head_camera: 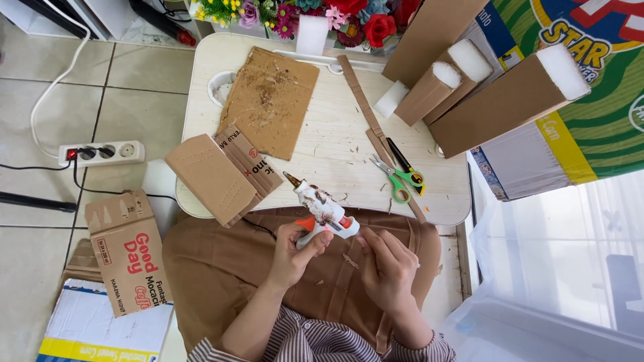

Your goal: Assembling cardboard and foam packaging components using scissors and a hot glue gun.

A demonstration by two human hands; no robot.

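Left hand [295, 251] has its fingers wrapped around the handle of a glue gun [320, 209], held over the lap just below the tabletop [335, 134] edge, nozzle pointing up-left. Right hand [386, 265] fingers pinch in narrow at the gun's back end; can't tell if they hold anything. Green scissors [400, 179] lie just right. 3 cardboard tubes [463, 94] are stuffed with white foam [562, 70]. Round cup hole [220, 87] holds scraps.

A home craft corner: tiled floor [40, 87], low lap table [335, 144], cardboard scraps [268, 100], flowers [315, 13].
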